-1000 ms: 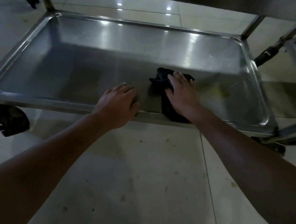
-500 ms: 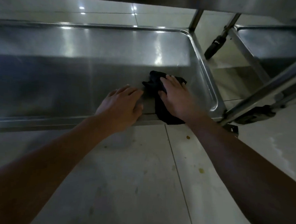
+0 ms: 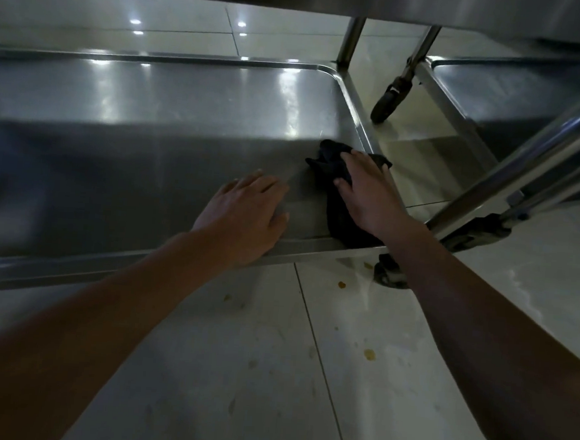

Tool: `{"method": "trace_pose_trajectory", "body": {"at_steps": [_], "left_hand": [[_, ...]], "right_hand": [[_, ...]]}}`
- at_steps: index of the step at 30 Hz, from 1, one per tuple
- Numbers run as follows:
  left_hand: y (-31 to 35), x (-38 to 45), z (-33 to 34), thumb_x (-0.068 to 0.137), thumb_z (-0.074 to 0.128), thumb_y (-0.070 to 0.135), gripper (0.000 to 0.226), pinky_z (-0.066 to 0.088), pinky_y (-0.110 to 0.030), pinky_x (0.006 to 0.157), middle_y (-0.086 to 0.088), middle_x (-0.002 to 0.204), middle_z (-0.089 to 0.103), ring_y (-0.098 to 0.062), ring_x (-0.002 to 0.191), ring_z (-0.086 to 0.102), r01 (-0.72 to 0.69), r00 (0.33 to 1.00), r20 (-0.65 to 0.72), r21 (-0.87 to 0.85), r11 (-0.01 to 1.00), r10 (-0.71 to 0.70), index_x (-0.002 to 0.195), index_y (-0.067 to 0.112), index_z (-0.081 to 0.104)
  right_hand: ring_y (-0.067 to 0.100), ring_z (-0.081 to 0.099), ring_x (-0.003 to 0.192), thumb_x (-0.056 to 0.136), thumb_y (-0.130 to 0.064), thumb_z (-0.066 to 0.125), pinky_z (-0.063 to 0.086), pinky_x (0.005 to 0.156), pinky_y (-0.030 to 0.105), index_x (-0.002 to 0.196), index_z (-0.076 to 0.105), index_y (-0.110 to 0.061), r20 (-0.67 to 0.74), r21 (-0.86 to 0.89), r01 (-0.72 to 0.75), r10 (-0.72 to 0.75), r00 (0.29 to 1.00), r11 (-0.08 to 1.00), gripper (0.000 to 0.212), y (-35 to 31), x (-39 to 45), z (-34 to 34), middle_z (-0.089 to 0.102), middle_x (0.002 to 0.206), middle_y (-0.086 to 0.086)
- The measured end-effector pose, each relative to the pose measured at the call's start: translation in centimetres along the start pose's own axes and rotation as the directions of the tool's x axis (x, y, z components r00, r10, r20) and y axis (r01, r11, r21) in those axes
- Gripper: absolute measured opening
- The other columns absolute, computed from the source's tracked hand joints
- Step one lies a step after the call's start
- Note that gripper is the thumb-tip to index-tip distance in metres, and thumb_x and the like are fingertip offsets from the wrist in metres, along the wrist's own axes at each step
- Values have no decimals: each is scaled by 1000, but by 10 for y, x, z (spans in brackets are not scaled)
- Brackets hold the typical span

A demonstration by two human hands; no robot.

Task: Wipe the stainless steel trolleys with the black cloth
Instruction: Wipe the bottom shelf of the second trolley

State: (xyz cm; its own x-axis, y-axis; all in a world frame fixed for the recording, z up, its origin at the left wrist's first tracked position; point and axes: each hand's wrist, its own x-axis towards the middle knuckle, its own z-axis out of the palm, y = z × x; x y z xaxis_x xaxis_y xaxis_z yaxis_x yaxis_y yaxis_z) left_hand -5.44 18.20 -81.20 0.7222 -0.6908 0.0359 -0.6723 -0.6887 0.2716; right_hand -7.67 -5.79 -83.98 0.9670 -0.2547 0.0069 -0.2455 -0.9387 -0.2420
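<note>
The lower shelf of a stainless steel trolley [image 3: 152,114] fills the upper half of the view, a shallow tray with a raised rim. A black cloth [image 3: 330,164] lies crumpled at the shelf's right end and drapes over the near rim. My right hand [image 3: 366,194] presses flat on the cloth, fingers spread, beside the right rim. My left hand [image 3: 248,213] rests palm down on the near rim just left of the cloth, holding nothing.
A second steel trolley [image 3: 517,88] stands to the right, with a black caster [image 3: 391,99] between the two. A slanted steel leg [image 3: 526,157] crosses at the right. A dark wheel [image 3: 389,273] sits under my right forearm. The tiled floor [image 3: 306,358] carries small yellowish spots.
My right hand has slid the cloth rightward along the shelf to its right end. My left hand followed along the near rim, and the view shifted right.
</note>
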Motion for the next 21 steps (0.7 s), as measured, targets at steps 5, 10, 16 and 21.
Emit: {"method": "trace_pose_trajectory", "body": {"at_steps": [5,10,16,21], "left_hand": [[1,22,2,97,45,40,47,28,-38,113,1,151,42,-21,144,30,-25,999,-24,8,1000,25,140,21,45],[-5,41,5,97,46,38,44,29,-38,112,2,149,44,-21,142,33,-35,999,-36,9,999,35,138,22,47],[-15,51,7,98,45,37,43,32,-40,111,-1,148,45,-21,138,37,-8,999,-35,20,1000,9,139,21,47],[-28,46,3,99,44,39,44,33,-40,111,-1,149,44,-21,137,39,12,999,-35,22,1000,-11,139,20,46]], "right_hand": [[23,27,147,103,-34,44,15,122,48,150,37,-16,-73,6,13,-13,997,1000,50,8,26,2,36,157,7],[22,25,148,103,-35,43,13,123,46,151,36,-17,-84,30,-17,19,996,999,52,9,58,3,34,158,6],[25,40,137,99,-32,46,27,115,46,139,48,-17,-124,31,-13,17,992,999,42,0,98,-4,50,145,5],[25,36,141,99,-30,41,21,117,48,141,46,-17,-96,7,-26,27,995,1000,44,-7,104,-5,45,149,7]]}}
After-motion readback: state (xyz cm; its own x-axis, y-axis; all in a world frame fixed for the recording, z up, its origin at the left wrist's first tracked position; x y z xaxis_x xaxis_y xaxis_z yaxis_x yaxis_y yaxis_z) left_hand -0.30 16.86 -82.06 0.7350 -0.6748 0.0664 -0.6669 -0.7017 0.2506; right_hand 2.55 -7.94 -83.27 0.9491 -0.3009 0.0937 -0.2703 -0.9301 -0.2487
